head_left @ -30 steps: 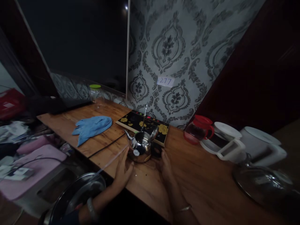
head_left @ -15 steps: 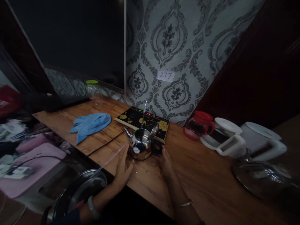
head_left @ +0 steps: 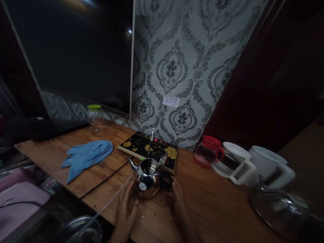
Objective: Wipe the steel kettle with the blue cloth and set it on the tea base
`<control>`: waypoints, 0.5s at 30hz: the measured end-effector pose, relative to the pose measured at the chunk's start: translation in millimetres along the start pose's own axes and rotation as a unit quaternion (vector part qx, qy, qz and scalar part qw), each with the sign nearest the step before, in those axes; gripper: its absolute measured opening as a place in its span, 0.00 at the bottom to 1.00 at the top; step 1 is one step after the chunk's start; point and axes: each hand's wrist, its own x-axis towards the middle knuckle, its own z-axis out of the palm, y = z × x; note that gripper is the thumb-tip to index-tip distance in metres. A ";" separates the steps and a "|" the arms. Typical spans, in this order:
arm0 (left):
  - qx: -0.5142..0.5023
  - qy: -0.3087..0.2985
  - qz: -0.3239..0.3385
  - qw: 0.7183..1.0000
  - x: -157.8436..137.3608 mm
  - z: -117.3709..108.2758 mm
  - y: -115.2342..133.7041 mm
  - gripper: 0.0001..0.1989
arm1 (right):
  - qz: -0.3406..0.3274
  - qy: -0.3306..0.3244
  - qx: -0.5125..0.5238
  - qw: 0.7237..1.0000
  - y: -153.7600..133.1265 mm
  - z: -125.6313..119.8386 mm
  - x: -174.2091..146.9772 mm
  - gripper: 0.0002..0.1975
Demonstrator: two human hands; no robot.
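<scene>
A small shiny metal teapot (head_left: 148, 182) stands upright on the wooden table, its lid (head_left: 162, 160) tilted up and its spout pointing left. My left hand (head_left: 126, 204) is beside the pot's left side, fingers stretched out and thumb apart; whether the fingertips touch it, I cannot tell. On the other side, my right hand (head_left: 178, 199) is close to the black handle (head_left: 165, 180), fingers extended and not wrapped round it. Just behind the pot lies a black cooktop (head_left: 138, 143) with gold flowers and small lit lights. A thin shiny upright piece (head_left: 151, 141) rises above it.
A blue cloth (head_left: 88, 155) lies left on the wooden table (head_left: 215, 209), with a green-lidded jar (head_left: 95, 116) behind it. To the right stand a red-lidded jug (head_left: 206, 153), two white-handled jugs and a glass lid (head_left: 278, 209). A clear tube and dark cable cross the front left.
The view has tilted upward, so everything sits lower in the picture. My hands stay on either side of the teapot, which keeps its place before the cooktop.
</scene>
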 end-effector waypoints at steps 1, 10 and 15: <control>0.006 0.005 0.006 1.000 0.8 -0.3 1.3 0.25 | 0.002 0.004 -0.001 1.000 0.0 0.0 -0.2 0.29; -0.003 0.016 -0.024 1.000 8.0 -9.1 21.3 0.11 | 0.016 0.002 0.008 1.000 -7.4 5.6 -2.8 0.27; -0.056 -0.041 -0.060 0.996 10.2 -13.5 34.5 0.12 | -0.003 0.017 -0.003 1.000 -2.2 2.2 -0.4 0.26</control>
